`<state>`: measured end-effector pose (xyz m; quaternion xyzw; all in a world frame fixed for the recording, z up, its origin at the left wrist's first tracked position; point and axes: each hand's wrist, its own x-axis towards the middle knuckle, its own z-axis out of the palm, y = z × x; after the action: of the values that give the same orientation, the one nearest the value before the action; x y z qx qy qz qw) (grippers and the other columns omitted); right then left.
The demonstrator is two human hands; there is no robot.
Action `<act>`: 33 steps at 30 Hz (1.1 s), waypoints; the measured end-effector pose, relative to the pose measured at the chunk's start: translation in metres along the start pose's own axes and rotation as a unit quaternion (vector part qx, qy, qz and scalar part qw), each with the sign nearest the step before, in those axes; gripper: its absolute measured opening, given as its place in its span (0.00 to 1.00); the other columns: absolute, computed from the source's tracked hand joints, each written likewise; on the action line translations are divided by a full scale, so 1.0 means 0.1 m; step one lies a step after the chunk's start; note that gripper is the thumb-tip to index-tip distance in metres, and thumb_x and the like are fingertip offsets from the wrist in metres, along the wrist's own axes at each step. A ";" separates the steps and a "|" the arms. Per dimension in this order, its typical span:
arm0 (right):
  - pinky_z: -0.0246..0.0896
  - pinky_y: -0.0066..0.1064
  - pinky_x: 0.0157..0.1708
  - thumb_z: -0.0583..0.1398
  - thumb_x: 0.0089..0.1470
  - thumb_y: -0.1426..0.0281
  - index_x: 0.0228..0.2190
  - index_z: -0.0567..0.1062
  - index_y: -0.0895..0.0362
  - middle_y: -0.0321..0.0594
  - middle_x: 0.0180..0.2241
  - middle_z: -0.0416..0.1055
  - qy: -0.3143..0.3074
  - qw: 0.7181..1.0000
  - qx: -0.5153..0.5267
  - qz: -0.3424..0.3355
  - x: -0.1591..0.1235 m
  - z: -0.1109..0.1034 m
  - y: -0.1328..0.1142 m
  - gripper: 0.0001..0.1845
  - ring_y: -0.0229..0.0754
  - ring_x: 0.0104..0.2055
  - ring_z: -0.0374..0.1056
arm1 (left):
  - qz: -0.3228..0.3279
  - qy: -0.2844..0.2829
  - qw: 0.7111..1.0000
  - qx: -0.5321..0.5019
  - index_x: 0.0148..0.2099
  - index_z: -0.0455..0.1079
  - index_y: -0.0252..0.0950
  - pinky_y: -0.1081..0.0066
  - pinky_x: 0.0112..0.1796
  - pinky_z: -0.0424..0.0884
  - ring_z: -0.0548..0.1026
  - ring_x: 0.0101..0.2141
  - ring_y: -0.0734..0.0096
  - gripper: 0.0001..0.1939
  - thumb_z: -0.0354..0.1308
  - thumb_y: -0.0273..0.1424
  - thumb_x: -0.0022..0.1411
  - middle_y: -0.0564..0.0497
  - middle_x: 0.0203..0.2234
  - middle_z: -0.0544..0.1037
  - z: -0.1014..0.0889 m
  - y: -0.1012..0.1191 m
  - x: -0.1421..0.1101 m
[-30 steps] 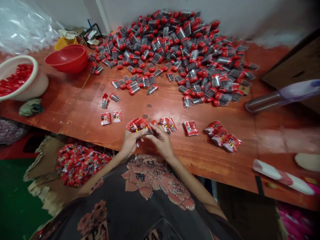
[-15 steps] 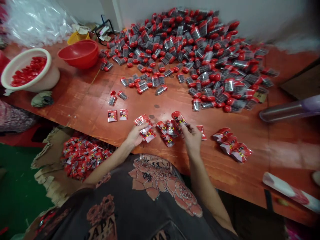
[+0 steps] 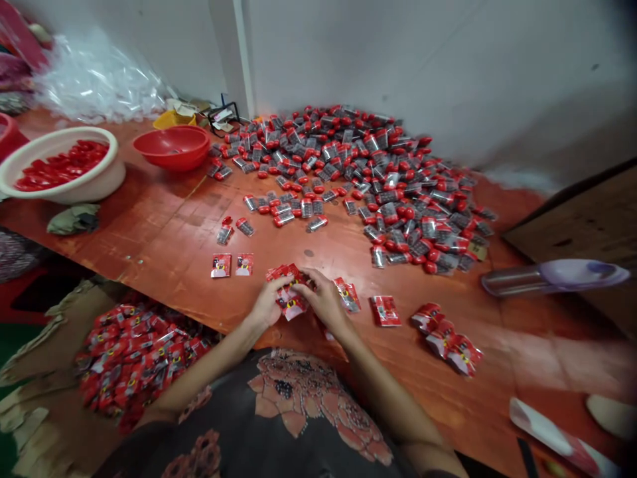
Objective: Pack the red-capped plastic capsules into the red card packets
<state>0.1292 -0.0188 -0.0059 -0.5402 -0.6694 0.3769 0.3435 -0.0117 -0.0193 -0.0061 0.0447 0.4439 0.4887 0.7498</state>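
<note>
Our left hand (image 3: 269, 304) and right hand (image 3: 326, 302) meet just above the near edge of the bench (image 3: 149, 226), both curled narrow around a small bunch of red packets (image 3: 289, 299). The left hand pinches the bunch from its left side, while the fingertips (image 3: 307, 275) of the right hand press on it from the right. We cannot tell how many packets are in the bunch. Below our arms is our dark floral shirt (image 3: 293, 405).

Just right of the right hand lies a single packet (image 3: 347, 295), with another (image 3: 385, 311) a little farther right and an overlapping cluster (image 3: 444, 338) beyond it. Left of the hands, two flat packets (image 3: 232, 265) lie side by side on the bench.

Farther off, a few loose capped tubes (image 3: 233, 229) lie near those two, and a wide heap of clear tubes with red caps (image 3: 358, 179) spreads against the far wall (image 3: 398, 60). At far left, a cream basin (image 3: 64, 166) holds red pieces, and a red bowl (image 3: 172, 147) sits just right of it. A crumpled cloth (image 3: 73, 219) lies near the basin. Below the bench at near left, a pile of packets (image 3: 134, 362) rests on torn cardboard (image 3: 37, 372).
</note>
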 end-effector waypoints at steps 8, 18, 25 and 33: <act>0.63 0.34 0.36 0.59 0.55 0.71 0.51 0.73 0.48 0.38 0.36 0.79 -0.114 0.991 -0.074 -0.018 0.49 -0.15 -0.02 0.21 0.45 0.37 0.74 | 0.059 -0.023 0.996 0.060 0.38 0.75 0.31 0.76 0.20 0.71 0.76 0.22 0.74 0.17 0.71 0.28 0.44 0.51 0.27 0.80 -0.05 0.12 0.17; 0.60 0.38 0.45 0.57 0.58 0.71 0.39 0.77 0.56 0.44 0.42 0.73 -0.042 0.981 -0.185 -0.043 1.34 -0.31 0.33 0.09 0.47 0.45 0.68 | 0.165 0.116 0.979 0.032 0.30 0.74 0.33 0.81 0.14 0.59 0.69 0.18 0.81 0.09 0.70 0.28 0.46 0.54 0.22 0.78 -0.35 0.47 0.26; 0.60 0.44 0.45 0.63 0.52 0.68 0.38 0.78 0.57 0.46 0.42 0.71 -0.063 0.970 -0.235 0.009 1.36 -0.38 0.56 0.10 0.51 0.42 0.68 | 0.148 0.119 0.978 0.088 0.30 0.74 0.32 0.81 0.14 0.61 0.68 0.17 0.81 0.10 0.70 0.27 0.44 0.54 0.21 0.76 -0.63 0.48 0.05; 0.56 0.47 0.45 0.67 0.49 0.62 0.45 0.73 0.53 0.48 0.41 0.75 -0.211 0.935 -0.263 -0.107 0.02 -0.06 0.21 0.21 0.59 0.48 0.63 | -0.013 0.045 0.989 0.142 0.32 0.76 0.29 0.78 0.13 0.57 0.66 0.13 0.79 0.06 0.67 0.24 0.49 0.48 0.18 0.75 -0.69 0.18 0.01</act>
<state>0.1432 -0.0136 -0.0211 -0.4448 -0.8554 0.2535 0.0785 -0.0733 -0.0351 -0.0393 0.1225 0.5426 0.4127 0.7213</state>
